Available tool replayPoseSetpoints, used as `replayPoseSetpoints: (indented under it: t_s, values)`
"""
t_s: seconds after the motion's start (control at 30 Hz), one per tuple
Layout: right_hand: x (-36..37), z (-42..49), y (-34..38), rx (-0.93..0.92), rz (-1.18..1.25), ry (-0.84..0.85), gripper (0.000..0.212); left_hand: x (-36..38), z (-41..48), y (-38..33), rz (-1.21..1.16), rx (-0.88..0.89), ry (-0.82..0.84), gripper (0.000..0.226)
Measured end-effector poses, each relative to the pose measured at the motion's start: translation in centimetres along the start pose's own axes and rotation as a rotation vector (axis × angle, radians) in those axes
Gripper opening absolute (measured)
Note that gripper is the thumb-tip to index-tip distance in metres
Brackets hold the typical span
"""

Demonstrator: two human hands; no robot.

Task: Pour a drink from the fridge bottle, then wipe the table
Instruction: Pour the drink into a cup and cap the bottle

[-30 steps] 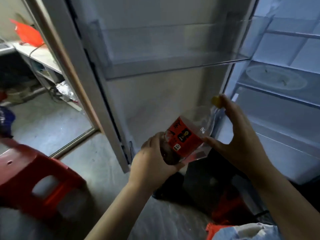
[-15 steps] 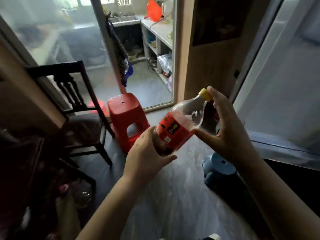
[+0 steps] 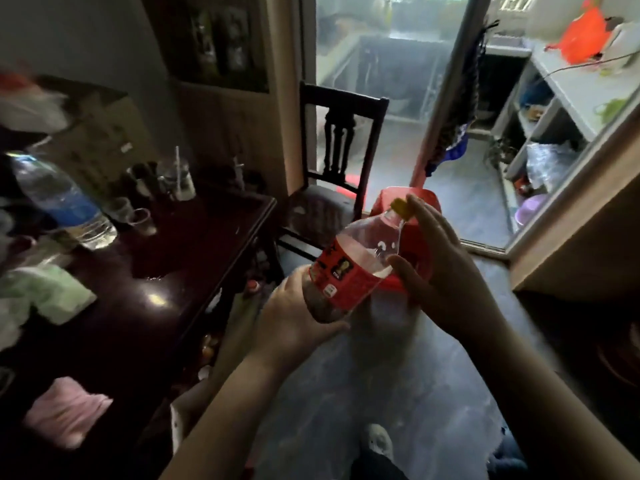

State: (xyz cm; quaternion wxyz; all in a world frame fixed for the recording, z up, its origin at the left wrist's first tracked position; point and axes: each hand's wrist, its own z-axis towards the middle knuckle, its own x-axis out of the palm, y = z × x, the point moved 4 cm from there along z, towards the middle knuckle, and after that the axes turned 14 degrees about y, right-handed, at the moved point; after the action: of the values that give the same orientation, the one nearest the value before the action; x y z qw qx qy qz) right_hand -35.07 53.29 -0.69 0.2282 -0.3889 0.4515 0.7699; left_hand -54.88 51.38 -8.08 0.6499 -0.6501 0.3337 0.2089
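A plastic bottle (image 3: 349, 268) with a red label, a yellow cap and dark drink in its lower part is tilted in front of me. My left hand (image 3: 294, 317) grips its base. My right hand (image 3: 440, 271) holds its upper part, thumb on the body and fingertips at the cap. The dark wooden table (image 3: 194, 258) stands to the left. On it are small clear cups (image 3: 140, 220) and a folded pink cloth (image 3: 65, 410) near its front edge.
A large water bottle (image 3: 62, 199), a glass with a straw (image 3: 178, 178) and white-green packets (image 3: 45, 292) crowd the table. A dark chair (image 3: 332, 168) and a red stool (image 3: 408, 237) stand behind the bottle. Shelves (image 3: 554, 126) are at the right.
My view has swung left from the open fridge past the doorway to the table. Both hands keep their hold on the bottle, which stays tilted in front of me.
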Motion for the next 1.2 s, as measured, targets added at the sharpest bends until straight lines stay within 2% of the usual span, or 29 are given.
replayPoseSetpoints:
  t_s: [0.17,0.27,0.63,0.77,0.9,1.2]
  values:
    - [3.2,5.2,0.2,-0.123,0.100,0.152,0.070,-1.7,0.3,3.8,0.012,-0.132,-0.098,0.093]
    - [3.9,8.2,-0.7,-0.202,0.107,0.217,0.067,-2.1,1.2,4.5,-0.053,-0.194,-0.144,0.084]
    - [6.1,15.8,-4.4,-0.439,0.188,0.382,0.055,-0.4,4.3,5.6,-0.111,-0.400,-0.328,0.085]
    - [8.9,18.3,-3.2,-0.508,0.269,0.439,0.053,-1.0,3.3,7.3,-0.110,-0.504,-0.386,0.091]
    - [12.5,21.3,-1.0,-0.546,0.316,0.510,0.051,-3.1,2.7,10.1,-0.106,-0.598,-0.439,0.085]
    - [20.8,31.2,5.1,-0.623,0.294,0.580,0.053,-10.6,5.6,19.1,-0.166,-0.663,-0.547,0.074]
